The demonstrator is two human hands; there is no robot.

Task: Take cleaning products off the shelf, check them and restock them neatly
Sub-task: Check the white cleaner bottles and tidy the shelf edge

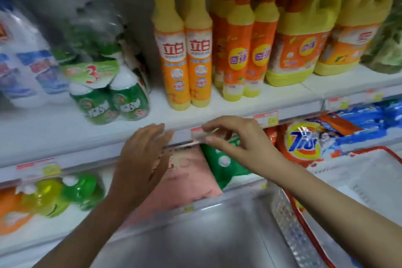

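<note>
My left hand (141, 159) is open with straight fingers and lies blurred against the front edge of the middle shelf (87, 135), above a pink bag (185, 178). My right hand (239, 139) is beside it, thumb and forefinger pinching a clear price label holder (199, 135) on that edge. Behind the right hand a green bag (219, 161) stands on the lower shelf. Two orange and yellow dish soap bottles (188, 54) stand upright on the middle shelf above my hands. A shrink-wrapped pack of green bottles (113, 98) is to their left.
More orange bottles (239, 50) and yellow jugs (300, 39) fill the middle shelf on the right, white bottles (24, 61) the left. An orange Tide bag (304, 141) lies lower right. A red-rimmed basket (389, 154) sits at the right. Yellow and green bottles (65, 191) are lower left.
</note>
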